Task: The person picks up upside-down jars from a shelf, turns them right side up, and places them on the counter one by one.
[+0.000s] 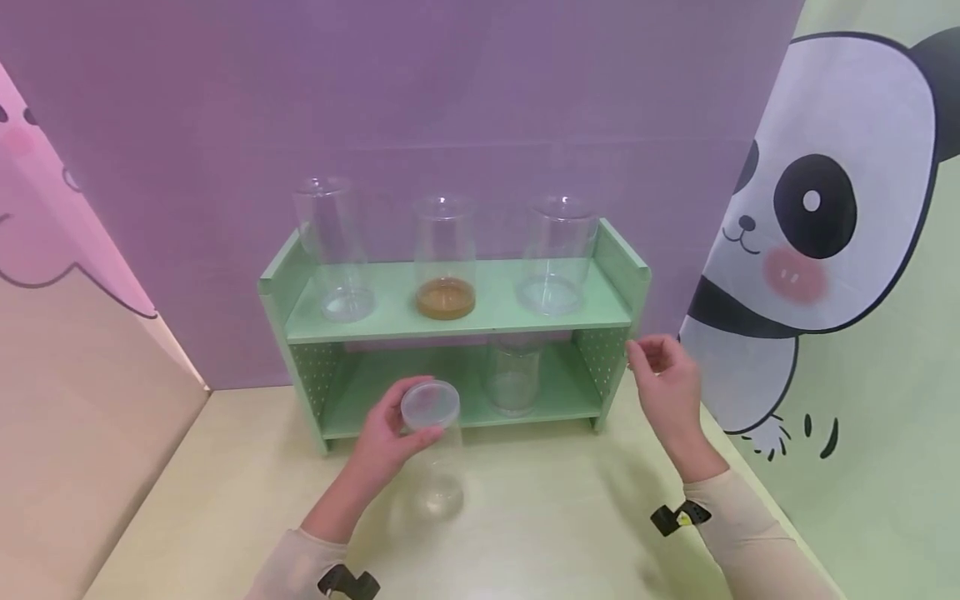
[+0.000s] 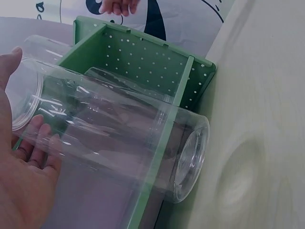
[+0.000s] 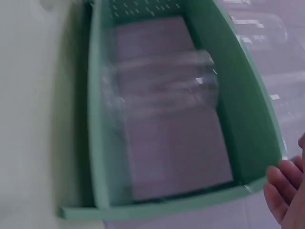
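My left hand [image 1: 390, 425] grips a tall clear jar [image 1: 442, 467] near its pale round top, thumb on one side and fingers on the other. In the left wrist view the jar [image 2: 119, 129] reaches out sideways from the fingers, see-through from end to end. Whether its top is lidded is hard to tell. My right hand [image 1: 666, 379] hovers by the right end of the green shelf [image 1: 450, 335], its fingers loosely curled with nothing visible in them. On the lower level, right of middle, stands a shorter clear jar [image 1: 513, 379].
Along the upper level stand a tall clear jar [image 1: 337, 250] at left, a jar with a brown bottom layer [image 1: 446, 298] in the middle and a wide clear jar [image 1: 557, 258] at right. The shelf's side panels rise above its boards. A purple wall [image 1: 480, 100] closes the back.
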Available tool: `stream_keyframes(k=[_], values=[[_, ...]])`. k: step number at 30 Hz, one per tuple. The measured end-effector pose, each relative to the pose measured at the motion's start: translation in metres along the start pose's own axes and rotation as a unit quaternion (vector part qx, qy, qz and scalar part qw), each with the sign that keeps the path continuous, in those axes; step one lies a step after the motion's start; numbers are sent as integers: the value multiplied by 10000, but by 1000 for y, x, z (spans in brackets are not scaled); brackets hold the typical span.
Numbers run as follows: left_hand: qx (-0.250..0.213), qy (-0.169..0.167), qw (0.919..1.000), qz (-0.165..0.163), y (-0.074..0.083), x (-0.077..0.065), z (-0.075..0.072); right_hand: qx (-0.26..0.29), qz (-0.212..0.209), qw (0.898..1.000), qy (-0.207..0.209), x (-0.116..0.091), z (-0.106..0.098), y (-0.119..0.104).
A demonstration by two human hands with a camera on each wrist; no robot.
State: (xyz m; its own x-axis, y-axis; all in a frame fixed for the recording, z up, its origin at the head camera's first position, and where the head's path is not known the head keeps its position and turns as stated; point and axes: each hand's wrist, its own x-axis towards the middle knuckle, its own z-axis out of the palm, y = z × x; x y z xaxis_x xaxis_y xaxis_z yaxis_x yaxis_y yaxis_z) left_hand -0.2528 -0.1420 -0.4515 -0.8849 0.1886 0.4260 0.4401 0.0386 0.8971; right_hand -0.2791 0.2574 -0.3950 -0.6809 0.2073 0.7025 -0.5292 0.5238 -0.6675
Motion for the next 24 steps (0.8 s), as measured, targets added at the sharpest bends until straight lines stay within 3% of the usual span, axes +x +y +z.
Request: stream_keyframes(k=[4,10,17,24], values=[[76,1,10000,-35,-3,-2,-3,-270,11,9992,278,21,-5,0],[117,-39,9999,-16,-4,-4,-7,-294,151,9994,112,40,1,2],[219,39,9997,-107,-4,-5,-13,-296,198,9993,109,45,8,7],[367,170,9990,-212,-2,-6,-21,-481,-91,9984,293,46,11,7]])
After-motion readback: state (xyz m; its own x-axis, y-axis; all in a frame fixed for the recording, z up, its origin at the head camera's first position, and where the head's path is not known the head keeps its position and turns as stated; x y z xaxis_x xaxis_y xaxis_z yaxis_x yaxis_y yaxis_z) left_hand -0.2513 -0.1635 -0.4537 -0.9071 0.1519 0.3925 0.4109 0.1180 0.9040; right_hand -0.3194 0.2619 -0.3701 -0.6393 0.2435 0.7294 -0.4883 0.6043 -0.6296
